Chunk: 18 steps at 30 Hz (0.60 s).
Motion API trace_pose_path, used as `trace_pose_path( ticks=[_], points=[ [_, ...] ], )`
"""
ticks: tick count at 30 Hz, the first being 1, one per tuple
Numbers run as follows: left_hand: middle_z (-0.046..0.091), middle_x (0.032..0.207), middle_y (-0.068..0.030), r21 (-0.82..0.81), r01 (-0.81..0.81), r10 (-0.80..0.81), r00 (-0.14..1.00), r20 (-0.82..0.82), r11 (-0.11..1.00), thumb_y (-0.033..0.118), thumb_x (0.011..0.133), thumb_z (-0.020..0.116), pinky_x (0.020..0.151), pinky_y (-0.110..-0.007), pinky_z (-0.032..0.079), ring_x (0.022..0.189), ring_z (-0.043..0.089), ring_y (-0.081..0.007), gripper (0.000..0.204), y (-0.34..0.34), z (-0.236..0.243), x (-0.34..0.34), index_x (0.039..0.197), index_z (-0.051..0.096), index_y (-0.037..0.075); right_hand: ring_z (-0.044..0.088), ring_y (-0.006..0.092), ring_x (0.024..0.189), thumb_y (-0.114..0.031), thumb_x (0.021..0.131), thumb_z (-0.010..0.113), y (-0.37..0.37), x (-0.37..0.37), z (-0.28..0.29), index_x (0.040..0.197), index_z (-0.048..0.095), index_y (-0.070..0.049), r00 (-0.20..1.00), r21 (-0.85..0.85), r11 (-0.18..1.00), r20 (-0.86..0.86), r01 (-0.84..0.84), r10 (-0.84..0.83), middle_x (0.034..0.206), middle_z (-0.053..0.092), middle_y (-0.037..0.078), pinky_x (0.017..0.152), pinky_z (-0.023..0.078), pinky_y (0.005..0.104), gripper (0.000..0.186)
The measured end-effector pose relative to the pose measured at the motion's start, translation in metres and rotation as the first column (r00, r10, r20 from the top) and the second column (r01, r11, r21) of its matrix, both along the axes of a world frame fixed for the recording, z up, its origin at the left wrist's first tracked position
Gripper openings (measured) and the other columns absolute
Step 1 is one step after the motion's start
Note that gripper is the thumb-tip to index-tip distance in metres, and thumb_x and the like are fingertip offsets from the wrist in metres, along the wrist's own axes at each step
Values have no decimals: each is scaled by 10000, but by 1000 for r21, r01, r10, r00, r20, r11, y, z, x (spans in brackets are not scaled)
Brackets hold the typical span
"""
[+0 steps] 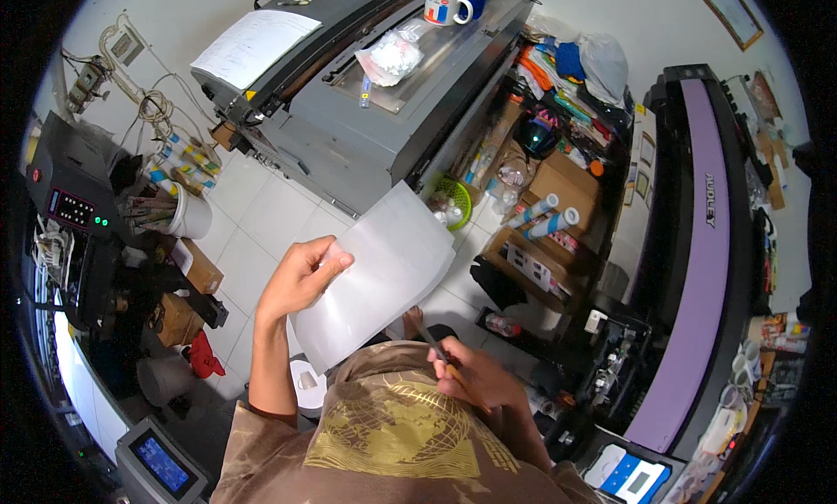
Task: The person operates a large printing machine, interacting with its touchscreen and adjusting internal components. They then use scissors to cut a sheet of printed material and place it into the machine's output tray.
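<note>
My left hand (309, 273) pinches a stack of whitish translucent sheets (384, 264) near its left edge, thumb on top. The sheets are tilted in front of my body, and their offset edges show at the right side. Lower and to the right, close to my shirt, my right hand (475, 373) is closed around a slim tool (433, 342). It has a dark, blade-like end pointing up toward the sheets and an orange handle; its exact kind is unclear. The tool and the sheets are apart.
Ahead stands a large grey machine (349, 129) carrying papers (255, 46), a mug (443, 3) and a crumpled plastic bag (392, 57). A wide printer with a purple panel (689, 269) is at right. Cardboard boxes (562, 190) and a green basket (453, 199) sit between them. Another machine (78, 186) stands left.
</note>
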<state>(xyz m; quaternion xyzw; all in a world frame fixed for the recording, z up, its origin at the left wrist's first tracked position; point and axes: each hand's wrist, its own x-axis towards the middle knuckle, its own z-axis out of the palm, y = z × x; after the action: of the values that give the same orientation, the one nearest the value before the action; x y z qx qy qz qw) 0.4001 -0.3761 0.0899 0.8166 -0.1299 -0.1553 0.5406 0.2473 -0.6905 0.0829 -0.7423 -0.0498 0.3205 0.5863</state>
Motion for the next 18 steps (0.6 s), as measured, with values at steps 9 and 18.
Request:
trace_pose_path(
  ticks=[9, 18],
  points=[
    [371, 595, 26, 27, 82, -83, 997, 6, 996, 328, 1018, 677, 510, -300, 310, 583, 336, -73, 419, 9, -5, 24, 765, 542, 21, 646, 228, 830, -387, 901, 759, 41, 38, 15, 1182, 577, -19, 1000, -13, 1000, -24, -12, 11, 889, 658, 146, 766, 494, 368, 498],
    [456, 613, -75, 28, 193, -194, 981, 27, 981, 288, 1098, 502, 551, -359, 378, 555, 447, -175, 309, 17, 8, 33, 946, 572, 29, 629, 196, 788, -316, 916, 777, 55, 44, 0, 1162, 587, -25, 990, 82, 996, 132, 39, -49, 848, 652, 95, 731, 488, 346, 426]
  ],
)
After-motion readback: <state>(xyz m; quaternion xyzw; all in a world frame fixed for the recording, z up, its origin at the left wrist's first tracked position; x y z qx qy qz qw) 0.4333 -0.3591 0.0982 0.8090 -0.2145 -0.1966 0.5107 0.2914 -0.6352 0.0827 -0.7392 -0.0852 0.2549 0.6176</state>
